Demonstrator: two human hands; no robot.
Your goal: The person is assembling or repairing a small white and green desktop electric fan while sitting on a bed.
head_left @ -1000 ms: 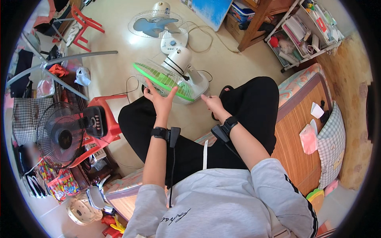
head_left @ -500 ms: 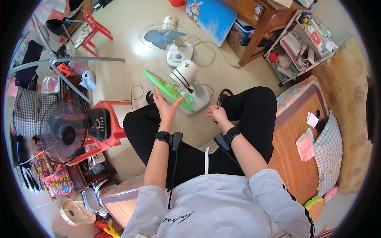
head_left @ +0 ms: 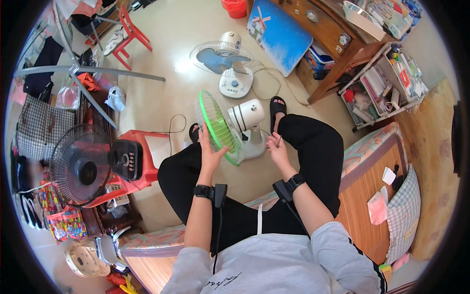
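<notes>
Head view: nearest you are your black cloth trousers (head_left: 242,210). With your lap as the dial's middle, your left hand (head_left: 211,159) is between 10 and 11 o'clock, spread, with thumb and fingers apart along the edge of a white plastic fan with a round, green-rimmed wire cage (head_left: 225,128). You cannot tell from here whether that hand bears any weight. Your right hand (head_left: 278,153), between 12 and 1 o'clock, is curled closed around a thin, dark thing (head_left: 278,142) too small to identify, near the fan's base.

The fan is down on the pale, glossy floor (head_left: 161,103) between 11 and 12 o'clock, its cage toward 9 and its white motor housing with 2 dark bands (head_left: 248,113) toward 3.

Expect the housing to be the heavy, smooth, slightly slippery end, and the cage light and springy, easily bent if squeezed. Support the fan by its housing or base; steady the rim with light fingers only.

Farther off, a black round-caged fan (head_left: 87,173) sits between 9 and 10 o'clock by a red plastic stool (head_left: 151,170), and a white fan with blue blades (head_left: 223,61) stands just short of 12.
</notes>
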